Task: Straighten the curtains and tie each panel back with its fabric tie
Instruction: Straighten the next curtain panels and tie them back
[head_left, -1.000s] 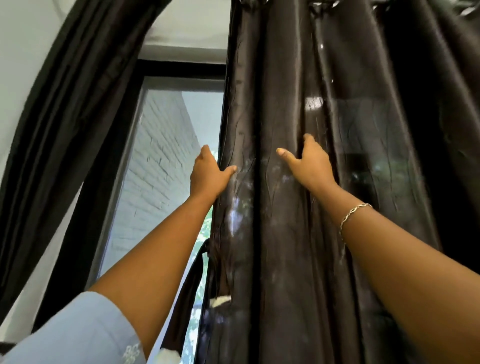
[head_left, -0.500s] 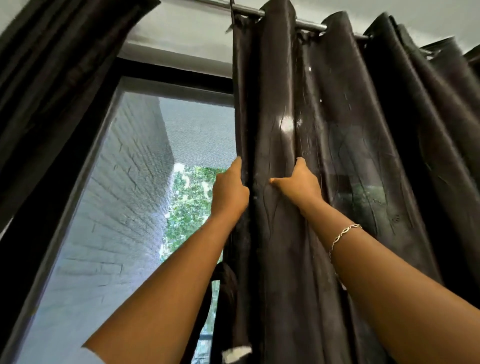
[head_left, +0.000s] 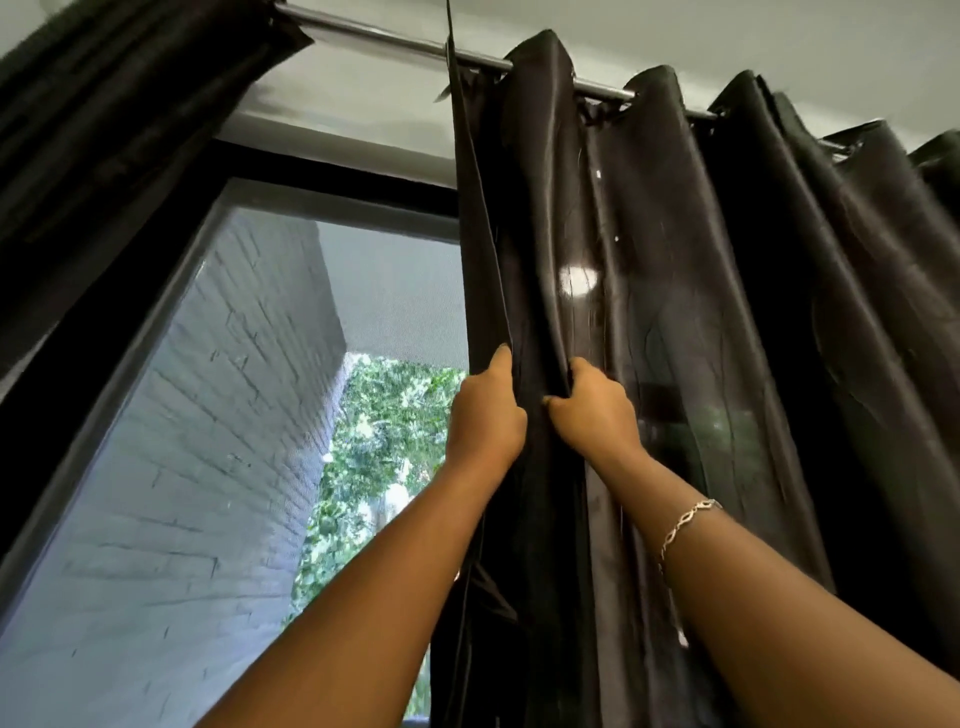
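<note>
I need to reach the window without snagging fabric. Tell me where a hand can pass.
Free: the gap in front of the window, bordered by the left curtain panel, the right curtain panel and the rod above. Crowded: that right panel's leading edge, where the left hand and right hand grip its folds.

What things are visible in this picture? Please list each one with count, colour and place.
right curtain panel: one, dark brown, hanging from the rod, right side
left curtain panel: one, dark, upper left
curtain rod: one, silver, along the top
window frame: one, black, centre left
brick wall: one, pale grey, outside the window
foliage: one patch, green, beyond the wall
bracelet: one, silver, right wrist
left hand: one, gripping the right panel's inner edge
right hand: one, gripping a fold beside it
</note>
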